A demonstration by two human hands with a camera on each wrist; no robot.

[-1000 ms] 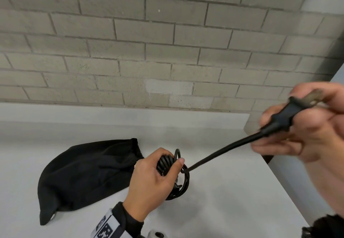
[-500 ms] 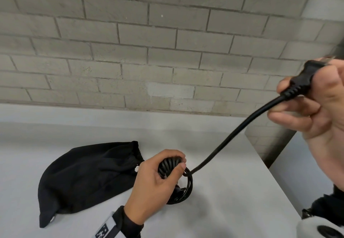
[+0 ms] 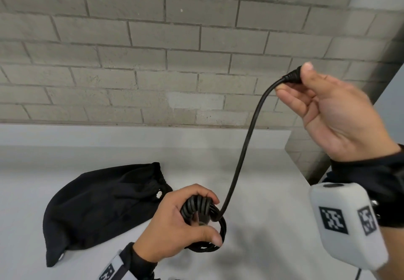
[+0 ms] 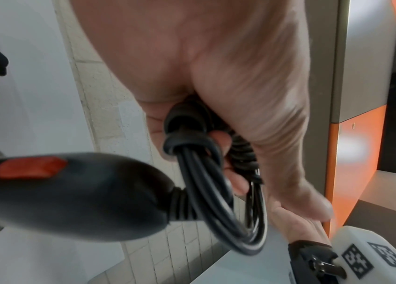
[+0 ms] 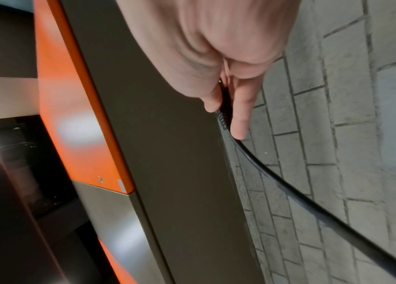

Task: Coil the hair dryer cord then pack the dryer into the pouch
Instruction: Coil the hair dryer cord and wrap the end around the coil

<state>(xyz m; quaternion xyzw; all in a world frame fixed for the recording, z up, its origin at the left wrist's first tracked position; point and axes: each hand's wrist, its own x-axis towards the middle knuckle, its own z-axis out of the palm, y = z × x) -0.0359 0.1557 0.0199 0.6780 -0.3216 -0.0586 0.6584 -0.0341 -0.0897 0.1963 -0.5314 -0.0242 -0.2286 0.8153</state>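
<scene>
Head view: my left hand (image 3: 175,225) grips the coiled cord (image 3: 203,212) over the tabletop (image 3: 273,225); my right hand (image 3: 332,113) pinches its plug (image 3: 293,76) aloft, pouch (image 3: 105,209) nearby.

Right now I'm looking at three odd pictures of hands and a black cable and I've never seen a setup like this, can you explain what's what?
No machine here: a person wears three cameras, one on the head and one on each wrist. The head view looks down at a grey table before a brick wall. The left hand grips the coiled cord. Its wrist view shows the hair dryer, black with red buttons, hanging from the coil. The right hand pinches the plug end up high, the last loose stretch of cord curving down to the coil; its wrist view looks along the fingers. A black pouch lies on the table, left of the coil.
</scene>
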